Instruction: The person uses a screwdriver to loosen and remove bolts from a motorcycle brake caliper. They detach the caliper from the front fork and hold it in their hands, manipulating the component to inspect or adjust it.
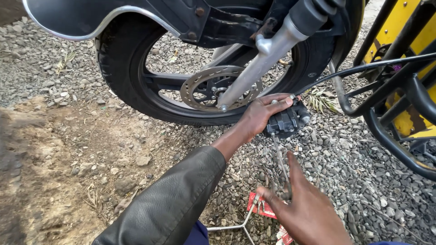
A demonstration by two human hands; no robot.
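Gravel everywhere (pixel 354 172), loose grey stones with a patch of bare dirt (pixel 50 172) off to one side, and a motorcycle front wheel (pixel 131 86) sitting on it. You can see the drilled brake disc (pixel 200 81) at the hub and the silver fork leg (pixel 263 59) running down to the axle.

Left hand (pixel 265 113), coming out of a dark leather-look sleeve (pixel 177 199), is wrapped around a black brake caliper (pixel 286 121) that's off the disc, held just below the tyre and close to the gravel. A black hose (pixel 363 69) runs up from it toward the bike.

Right hand (pixel 309 213) is closed around the lower end of a thin metal tool (pixel 279 159), thumb sticking up, with the tool's other end at the caliper.

On the ground beside that hand there's a red packet (pixel 263 208) and a 3-armed metal wrench (pixel 236 224). Something yellow with black tube framing (pixel 399 104) stands next to the wheel.
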